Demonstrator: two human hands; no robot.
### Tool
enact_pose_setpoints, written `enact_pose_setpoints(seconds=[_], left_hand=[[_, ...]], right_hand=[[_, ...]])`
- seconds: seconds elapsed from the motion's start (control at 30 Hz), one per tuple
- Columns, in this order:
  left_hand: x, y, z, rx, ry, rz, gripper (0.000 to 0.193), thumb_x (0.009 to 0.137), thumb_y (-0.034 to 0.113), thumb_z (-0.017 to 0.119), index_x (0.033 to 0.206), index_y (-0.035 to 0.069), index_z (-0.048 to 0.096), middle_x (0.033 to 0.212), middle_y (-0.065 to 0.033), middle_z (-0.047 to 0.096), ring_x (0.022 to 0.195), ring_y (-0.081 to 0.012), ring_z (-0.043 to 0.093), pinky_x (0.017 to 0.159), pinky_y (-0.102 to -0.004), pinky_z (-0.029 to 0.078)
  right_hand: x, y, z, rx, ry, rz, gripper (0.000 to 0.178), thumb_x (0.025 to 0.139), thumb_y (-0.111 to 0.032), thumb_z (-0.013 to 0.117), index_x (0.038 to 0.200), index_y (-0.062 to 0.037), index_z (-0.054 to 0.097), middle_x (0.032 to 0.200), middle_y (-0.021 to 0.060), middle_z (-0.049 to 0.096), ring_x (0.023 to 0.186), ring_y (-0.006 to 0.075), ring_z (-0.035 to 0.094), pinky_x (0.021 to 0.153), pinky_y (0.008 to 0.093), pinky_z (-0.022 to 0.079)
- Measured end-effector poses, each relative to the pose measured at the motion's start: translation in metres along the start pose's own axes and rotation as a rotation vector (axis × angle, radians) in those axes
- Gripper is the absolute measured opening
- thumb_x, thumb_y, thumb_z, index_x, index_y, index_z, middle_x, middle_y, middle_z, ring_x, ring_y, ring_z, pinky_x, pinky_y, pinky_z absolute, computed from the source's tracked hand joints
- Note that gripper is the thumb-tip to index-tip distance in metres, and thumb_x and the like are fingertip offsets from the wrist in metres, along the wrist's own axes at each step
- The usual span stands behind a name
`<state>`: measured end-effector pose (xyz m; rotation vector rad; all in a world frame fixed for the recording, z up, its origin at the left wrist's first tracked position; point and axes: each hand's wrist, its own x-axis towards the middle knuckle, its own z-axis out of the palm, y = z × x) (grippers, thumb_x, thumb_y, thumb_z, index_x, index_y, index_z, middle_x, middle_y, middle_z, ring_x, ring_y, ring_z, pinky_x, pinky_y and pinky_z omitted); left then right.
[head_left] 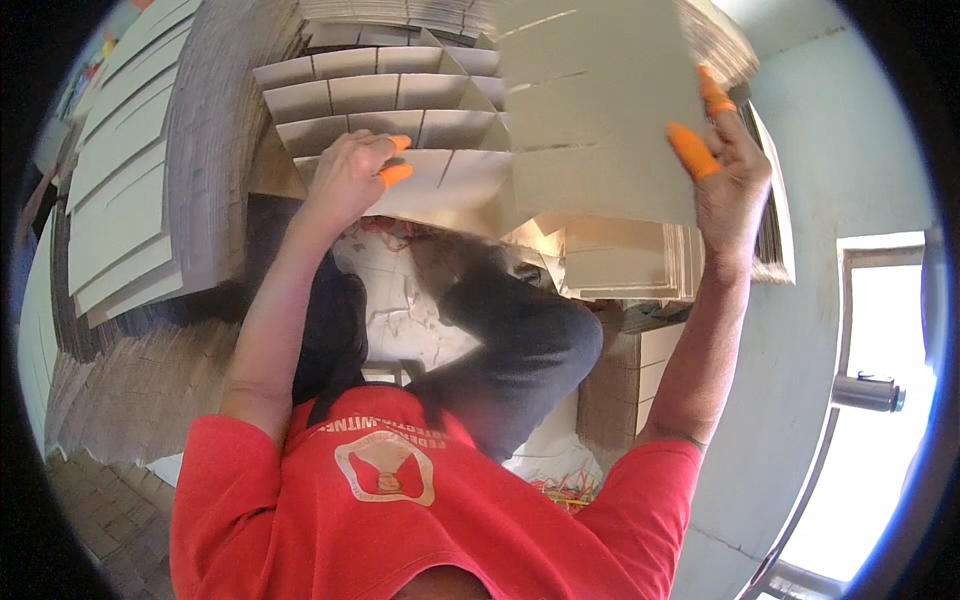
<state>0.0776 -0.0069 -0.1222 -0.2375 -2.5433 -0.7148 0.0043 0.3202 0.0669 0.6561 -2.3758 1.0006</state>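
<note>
In front of me stands a cardboard divider grid [440, 130], made of upright slotted strips crossing one another. My left hand [350, 180] has orange finger covers on thumb and forefinger, and these pinch the top edge of the grid's nearest strip. My right hand [733, 175], with orange covers too, holds a flat cardboard sheet [600, 120] by its right edge, with the thumb on its face. Several short slits run in from the sheet's left side. The sheet hides the right part of the grid, and I cannot tell whether it touches the crossing strips.
Tall stacks of slotted cardboard sheets [125, 170] rise on the left. More stacked cardboard [625, 260] lies right of the grid, below the held sheet. A pale wall [820, 150] and a bright window [880, 420] are on the right. Tangled coloured strings [570, 492] lie low down.
</note>
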Motion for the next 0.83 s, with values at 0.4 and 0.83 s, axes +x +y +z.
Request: enact_pose_setpoints(seconds=[0.4, 0.83], left_hand=[[0.000, -0.002, 0.008, -0.063, 0.042, -0.011, 0.011, 0.082, 0.009, 0.070, 0.091, 0.004, 0.072, 0.081, -0.0163, 0.067, 0.078, -0.0345, 0.067, 0.070, -0.0451, 0.053], [0.001, -0.006, 0.010, -0.086, 0.028, -0.054, 0.011, 0.082, 0.010, 0.071, 0.092, 0.004, 0.072, 0.081, -0.0168, 0.066, 0.078, -0.0349, 0.067, 0.070, -0.0437, 0.054]], right_hand=[[0.038, -0.020, 0.069, 0.016, -0.290, -0.118, 0.062, 0.079, 0.003, 0.078, 0.136, -0.0072, 0.059, 0.077, -0.0099, 0.040, 0.069, 0.0029, 0.038, 0.070, 0.0138, 0.036], [0.045, -0.024, 0.074, 0.127, -0.344, -0.039, 0.058, 0.080, -0.001, 0.079, 0.134, -0.0089, 0.062, 0.073, -0.0075, 0.045, 0.074, 0.0013, 0.047, 0.068, 0.0155, 0.044]])
